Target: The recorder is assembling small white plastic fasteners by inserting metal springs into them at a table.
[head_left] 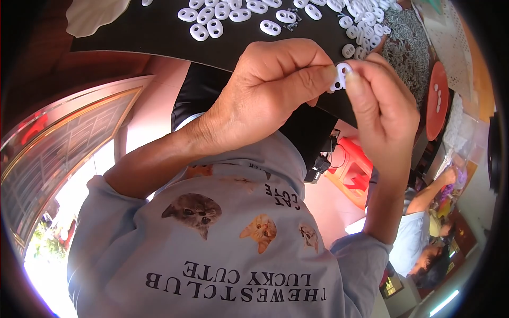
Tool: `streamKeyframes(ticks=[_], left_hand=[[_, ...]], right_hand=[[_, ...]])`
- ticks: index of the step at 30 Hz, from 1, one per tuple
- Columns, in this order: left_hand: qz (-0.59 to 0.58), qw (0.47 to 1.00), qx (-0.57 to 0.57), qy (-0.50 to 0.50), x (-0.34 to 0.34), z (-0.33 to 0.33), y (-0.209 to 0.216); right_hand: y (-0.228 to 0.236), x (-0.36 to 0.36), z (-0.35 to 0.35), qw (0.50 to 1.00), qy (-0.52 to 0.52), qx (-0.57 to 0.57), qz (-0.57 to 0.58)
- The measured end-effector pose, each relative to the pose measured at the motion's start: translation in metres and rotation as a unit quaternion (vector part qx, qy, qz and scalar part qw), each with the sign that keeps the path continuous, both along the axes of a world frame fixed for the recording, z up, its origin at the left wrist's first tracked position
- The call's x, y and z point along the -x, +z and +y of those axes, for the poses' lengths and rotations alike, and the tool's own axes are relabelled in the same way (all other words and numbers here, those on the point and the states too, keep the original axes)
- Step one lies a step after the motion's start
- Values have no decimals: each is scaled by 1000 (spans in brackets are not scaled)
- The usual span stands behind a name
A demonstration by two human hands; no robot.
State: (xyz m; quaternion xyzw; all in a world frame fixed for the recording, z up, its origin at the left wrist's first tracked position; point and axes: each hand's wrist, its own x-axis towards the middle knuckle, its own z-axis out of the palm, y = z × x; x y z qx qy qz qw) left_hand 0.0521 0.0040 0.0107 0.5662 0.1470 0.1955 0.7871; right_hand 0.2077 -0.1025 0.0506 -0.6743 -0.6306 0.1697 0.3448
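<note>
A white oval cord lock with two holes is pinched between my hands, just off the table's near edge. My left hand grips its left side between thumb and fingers. From the right, my right hand presses its thumb and index finger on the other side. Whether a spring sits inside the piece cannot be seen. Beyond my hands, several similar white cord locks lie on the black table. A few loose springs are beside them.
White plastic parts are heaped at the far right, against a large pile of small metal springs. A red plate holds a few white pieces. A red stool stands below. Another person works at the right.
</note>
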Motion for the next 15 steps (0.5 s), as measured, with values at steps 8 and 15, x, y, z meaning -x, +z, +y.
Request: streamKeyframes(ticks=[8,15], left_hand=[[14,995,92,-20,1,2,5],[33,997,69,-19,0,5,8]], right_hand=[[-3,2,-5,990,21,-48,-133],[-3,-1,-6,985,41,-48,-159]])
